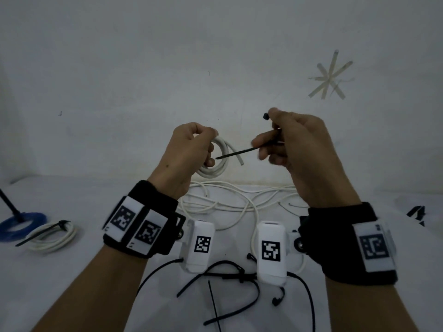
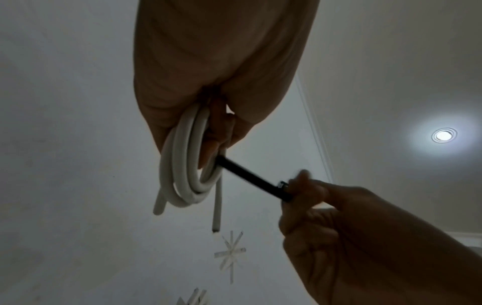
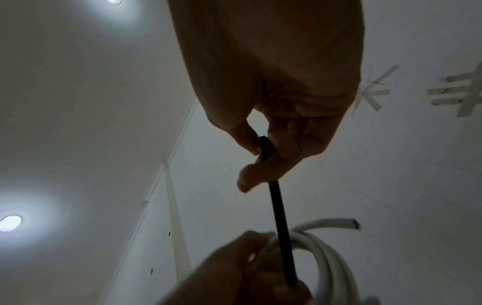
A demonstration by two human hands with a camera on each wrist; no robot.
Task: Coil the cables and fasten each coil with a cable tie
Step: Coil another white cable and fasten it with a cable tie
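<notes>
Left hand: the left hand (image 1: 189, 149), centre of the head view, has its fingers (image 2: 216, 132) curled round a small coil of thick white round cable (image 1: 217, 161), held up above the worktop (image 1: 96, 207); part of the coil is hidden behind the fingers
Right hand: the right hand (image 1: 294, 140), right of centre, pinches a thin black plastic cable tie (image 1: 237, 153) near its head end; the part inside the grip is hidden
Tie tip: it points left into the coil's opening, and in the left wrist view it lies against the coil's inner edge by the fingers
Loose cable: a tangle of thin white cable (image 1: 230, 202) lies on the worktop below the hands, partly hidden by the wrists
Spare ties: several loose black cable ties (image 1: 227, 276) lie at bottom centre, some cut off by the frame edge
Tied coils: at lower left a thin white cable coil with a black tie (image 1: 52, 233) beside a blue cable coil (image 1: 19, 224), which is blurred and cut by the edge
</notes>
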